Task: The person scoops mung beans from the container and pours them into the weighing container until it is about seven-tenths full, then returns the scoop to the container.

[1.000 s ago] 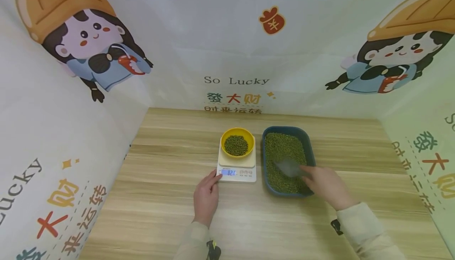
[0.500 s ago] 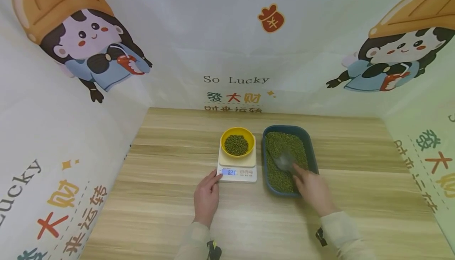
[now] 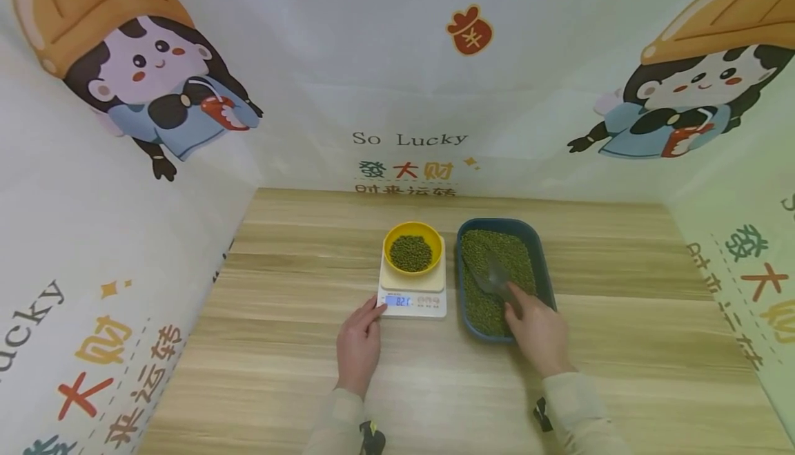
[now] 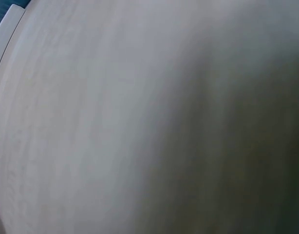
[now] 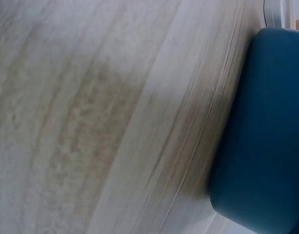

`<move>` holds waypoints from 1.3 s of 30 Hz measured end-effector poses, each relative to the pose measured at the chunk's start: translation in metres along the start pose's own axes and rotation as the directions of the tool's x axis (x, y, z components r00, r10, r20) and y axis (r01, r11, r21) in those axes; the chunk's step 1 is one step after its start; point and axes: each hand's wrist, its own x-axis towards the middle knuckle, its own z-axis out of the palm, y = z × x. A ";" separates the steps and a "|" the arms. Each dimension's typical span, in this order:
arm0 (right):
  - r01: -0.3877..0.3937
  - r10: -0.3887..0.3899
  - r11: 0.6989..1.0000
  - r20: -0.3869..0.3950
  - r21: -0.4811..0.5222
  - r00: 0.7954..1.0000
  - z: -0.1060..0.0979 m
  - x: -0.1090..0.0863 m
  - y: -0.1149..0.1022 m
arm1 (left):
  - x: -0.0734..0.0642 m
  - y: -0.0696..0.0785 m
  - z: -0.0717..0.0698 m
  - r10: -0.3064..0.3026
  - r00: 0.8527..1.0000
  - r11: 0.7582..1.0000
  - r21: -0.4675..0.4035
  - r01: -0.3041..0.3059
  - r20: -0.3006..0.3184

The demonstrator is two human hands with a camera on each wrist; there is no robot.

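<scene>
The right hand clasped a scoop in a tub of green beans; the left hand, uncurled, touched a scale, where stray pressure risked skewing its reading.

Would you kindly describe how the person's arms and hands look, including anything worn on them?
The left pale beige fabric sleeve and right pale beige fabric sleeve both reach the wrist. The left hand and right hand are bare, without gloves. A small black object with some yellow on it sits by the left cuff, another black object by the right.
</scene>
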 end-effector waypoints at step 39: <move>0.000 0.001 1.000 -0.073 0.007 0.997 0.002 -0.002 -0.001 | 0.000 0.001 0.000 -0.044 0.999 0.999 0.019 0.043 0.026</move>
